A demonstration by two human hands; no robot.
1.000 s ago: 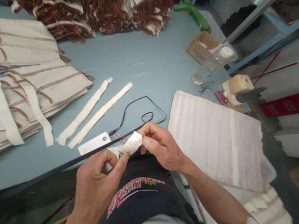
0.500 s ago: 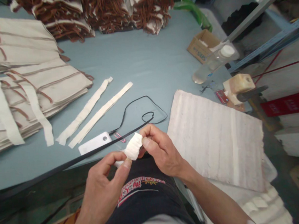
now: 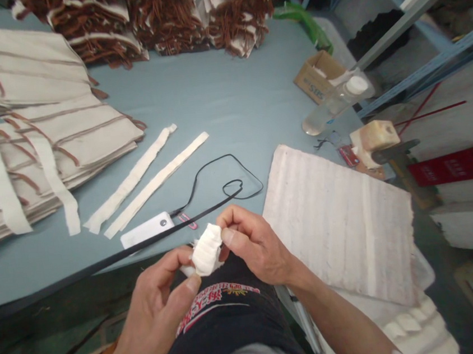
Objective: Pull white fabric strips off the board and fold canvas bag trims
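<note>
Base: Head view first. Where's the piece?

Me: Small, crumpled white cloth bundle [image 3: 207, 250], between the two hands at the near edge of the blue-grey table [image 3: 248, 94], above the dark lettered apron [image 3: 218, 328]. Right hand [image 3: 256, 248]: thumb and forefinger pinched together on its upper corner. Left hand [image 3: 160, 297]: thumb and forefinger slightly parted, its lower end between them.

Base: Step, and next move?

Me: I judge it fingertip handling of the folds. Next move calls for a steady right pinch and a light left one; limp cloth could slacken.

Base: Blind spots?

Me: Bundle's underside and the right hand's lower fingers hidden. White patch behind the left fingers: can't tell if same piece. Brown-and-white stacked material [image 3: 173, 23] cut off at top.
</note>
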